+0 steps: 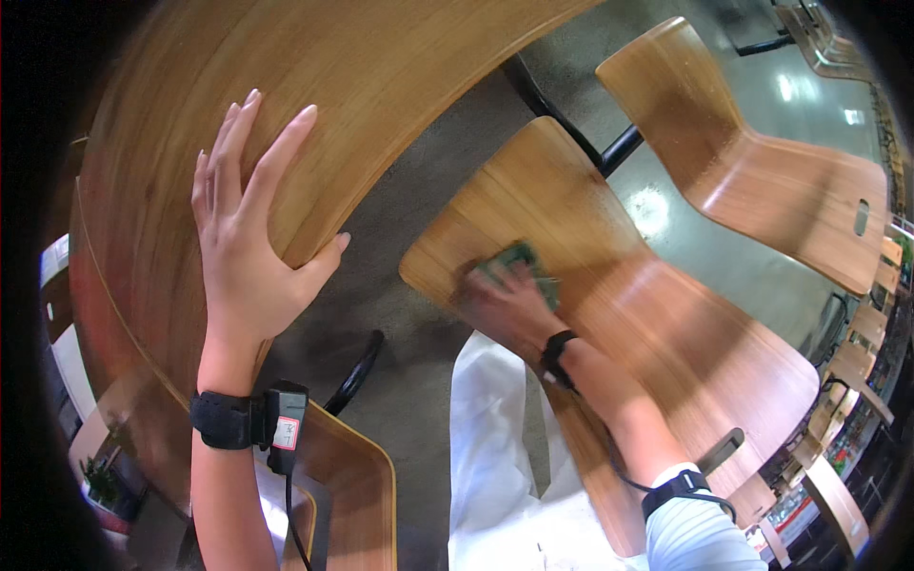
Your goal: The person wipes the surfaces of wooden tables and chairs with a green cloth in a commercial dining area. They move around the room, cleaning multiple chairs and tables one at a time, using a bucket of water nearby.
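My left hand [246,221] rests on the wooden tabletop [371,86], fingers spread and holding nothing, with the thumb over the table's edge. To the right, my right hand [510,289] presses a dark green cloth [521,264] onto the seat of a wooden chair [564,193]. The hand is blurred, and part of the cloth is hidden under its fingers. This chair's backrest, with a slot-shaped handle hole [721,451], extends toward the lower right beneath my right forearm.
A second wooden chair [771,171] stands at the upper right. Black metal legs [621,150] show by the chairs. Another wooden chair [357,485] is at the lower left, over the grey floor [407,400]. Further chairs [850,350] line the right rim. A potted plant [100,478] sits far left.
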{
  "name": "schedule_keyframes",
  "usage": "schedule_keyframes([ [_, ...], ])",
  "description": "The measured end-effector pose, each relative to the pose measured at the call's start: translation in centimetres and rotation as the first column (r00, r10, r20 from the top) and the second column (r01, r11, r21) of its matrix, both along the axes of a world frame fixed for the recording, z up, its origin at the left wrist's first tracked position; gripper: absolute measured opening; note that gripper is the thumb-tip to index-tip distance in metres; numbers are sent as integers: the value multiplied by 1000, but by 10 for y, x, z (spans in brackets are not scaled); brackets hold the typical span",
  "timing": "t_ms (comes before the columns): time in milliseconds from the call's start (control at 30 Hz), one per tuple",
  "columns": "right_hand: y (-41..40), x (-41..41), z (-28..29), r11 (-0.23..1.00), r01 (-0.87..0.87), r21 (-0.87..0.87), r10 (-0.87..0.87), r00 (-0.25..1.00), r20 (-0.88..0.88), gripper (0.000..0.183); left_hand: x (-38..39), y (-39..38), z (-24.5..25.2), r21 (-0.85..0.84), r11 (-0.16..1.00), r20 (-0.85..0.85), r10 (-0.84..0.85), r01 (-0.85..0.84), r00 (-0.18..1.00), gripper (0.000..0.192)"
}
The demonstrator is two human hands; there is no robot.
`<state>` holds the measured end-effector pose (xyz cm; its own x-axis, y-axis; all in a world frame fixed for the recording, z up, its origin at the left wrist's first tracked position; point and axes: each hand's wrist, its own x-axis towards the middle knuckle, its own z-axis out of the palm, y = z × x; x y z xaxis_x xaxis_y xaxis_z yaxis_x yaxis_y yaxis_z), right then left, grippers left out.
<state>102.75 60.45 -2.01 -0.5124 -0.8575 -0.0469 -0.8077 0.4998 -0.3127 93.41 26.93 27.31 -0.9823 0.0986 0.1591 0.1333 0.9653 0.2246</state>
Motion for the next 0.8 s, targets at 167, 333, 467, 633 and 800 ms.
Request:
schedule_keyframes([
  [167,99,-43,6,544,809,222,-796,581,-171,63,-1,1,4,-7,1000,19,22,-22,1000,91],
  [333,63,29,7,325,905,276,-925,365,-107,87,-2,3,8,-41,999,52,32,-30,998,93],
  [467,-1,97,3,204,919,337,-976,167,137,94,-1,3,9,-19,999,66,30,-29,997,94],
  [633,-2,113,-2,326,893,311,-941,277,193,85,-2,2,4,-21,1000,70,21,-20,997,92],
  [800,76,19,1,491,854,169,-868,497,11,77,-3,1,3,-1,1000,56,4,-4,998,91],
])
